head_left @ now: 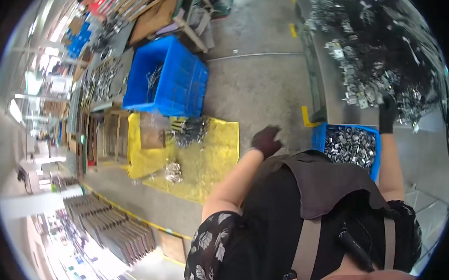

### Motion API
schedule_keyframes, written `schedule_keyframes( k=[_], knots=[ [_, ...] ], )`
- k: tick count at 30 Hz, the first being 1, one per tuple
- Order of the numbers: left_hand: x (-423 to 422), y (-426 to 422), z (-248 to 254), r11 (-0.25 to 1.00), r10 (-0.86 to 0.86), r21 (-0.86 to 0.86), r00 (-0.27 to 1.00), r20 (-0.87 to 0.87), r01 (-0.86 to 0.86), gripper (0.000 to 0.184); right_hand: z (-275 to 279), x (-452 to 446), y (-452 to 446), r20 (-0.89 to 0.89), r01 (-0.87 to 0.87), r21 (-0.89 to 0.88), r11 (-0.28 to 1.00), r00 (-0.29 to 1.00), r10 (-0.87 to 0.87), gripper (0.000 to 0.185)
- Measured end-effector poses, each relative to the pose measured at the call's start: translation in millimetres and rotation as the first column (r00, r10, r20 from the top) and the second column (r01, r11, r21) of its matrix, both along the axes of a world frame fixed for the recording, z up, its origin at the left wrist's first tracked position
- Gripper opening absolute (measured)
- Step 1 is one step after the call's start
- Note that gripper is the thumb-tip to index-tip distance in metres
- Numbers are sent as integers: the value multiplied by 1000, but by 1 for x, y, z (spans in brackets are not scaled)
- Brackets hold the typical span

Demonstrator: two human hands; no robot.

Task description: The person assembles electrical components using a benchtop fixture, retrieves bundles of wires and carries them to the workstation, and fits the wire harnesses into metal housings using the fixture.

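My left hand (267, 141), in a dark maroon glove, hangs over the floor in front of my body. Its fingers look loosely apart, and nothing shows in them. My right hand (387, 114), in a dark glove, reaches to the near side of a heap of small metal parts (358, 91) on the worktable. Its fingers blend into the dark heap, so what they hold, if anything, is hidden. Just beside my right forearm stands a blue bin (378, 153) filled with small shiny metal pieces (350, 145).
A large blue crate (184, 81) with some wire-like metal parts stands at the left. Below it, a yellow sheet (220, 150) carries dark metal parts (190, 130) and a pale pile (173, 172). Stacked grey panels (110, 227) are at the lower left.
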State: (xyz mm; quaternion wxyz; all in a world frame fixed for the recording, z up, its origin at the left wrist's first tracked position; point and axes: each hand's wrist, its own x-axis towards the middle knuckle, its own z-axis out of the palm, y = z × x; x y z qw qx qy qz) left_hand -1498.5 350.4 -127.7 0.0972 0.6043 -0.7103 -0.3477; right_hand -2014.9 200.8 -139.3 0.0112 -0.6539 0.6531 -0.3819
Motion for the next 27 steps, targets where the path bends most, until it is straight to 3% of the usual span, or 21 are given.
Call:
schedule_keyframes(
  k=[1,3,4,5,7,9,10,11,12,13,14,16,17,19,21,23,24,25,27],
  knots=[
    [35,28,-14,984,71,159,997,34,-75,62,40,25,16,47,0,-64,998,999,3,33],
    [100,99,-45,868,279,369,941,192,-332,62,71,58,41,158,-26,80,996,987,13,34],
    [130,138,-62,798,359,415,898,255,-437,62,56,63,43,-90,-8,18,1000,996,9,35],
    [160,179,-84,715,427,452,845,322,-533,62,25,75,42,122,-122,60,991,986,114,35],
    [214,257,-125,575,488,542,789,374,-613,56,5,156,57,491,-410,55,910,805,333,33],
    [272,352,-195,672,433,486,829,355,-559,54,-25,252,76,287,-477,510,716,879,381,41],
    [274,352,-136,452,633,588,706,318,-670,55,2,324,97,300,-569,684,456,789,535,46],
    [292,375,-141,418,712,533,629,310,-736,53,32,397,122,209,-533,804,266,670,712,52],
    [298,401,-148,365,789,487,541,289,-793,51,53,451,146,0,-456,864,214,425,905,55],
    [301,402,-109,181,894,588,382,237,-789,41,39,486,164,88,-502,858,108,351,932,56],
    [309,416,-112,169,900,594,368,232,-787,41,22,518,177,176,-544,839,3,275,945,56],
    [337,455,-124,241,896,562,404,185,-791,33,24,575,194,236,-587,808,-47,251,939,57],
    [348,479,-146,361,910,513,413,-12,-779,32,22,597,201,299,-627,774,-86,242,923,58],
    [340,483,-140,-37,998,682,-62,-12,-731,33,24,622,204,224,-612,790,-44,221,949,59],
    [363,478,-156,-66,997,757,-73,24,-650,37,22,643,196,104,-529,848,16,196,975,59],
    [374,466,-172,-22,975,767,-184,-126,-641,40,16,661,188,95,-448,894,7,205,974,59],
    [384,413,-113,-101,958,696,119,261,-711,41,12,671,182,89,-374,927,-7,202,975,59],
    [391,407,-115,-102,959,700,119,259,-707,41,6,681,176,86,-369,929,-6,200,976,59],
    [410,395,-124,105,986,713,167,16,-693,42,-17,706,164,142,-362,930,-55,218,966,58]
  ],
)
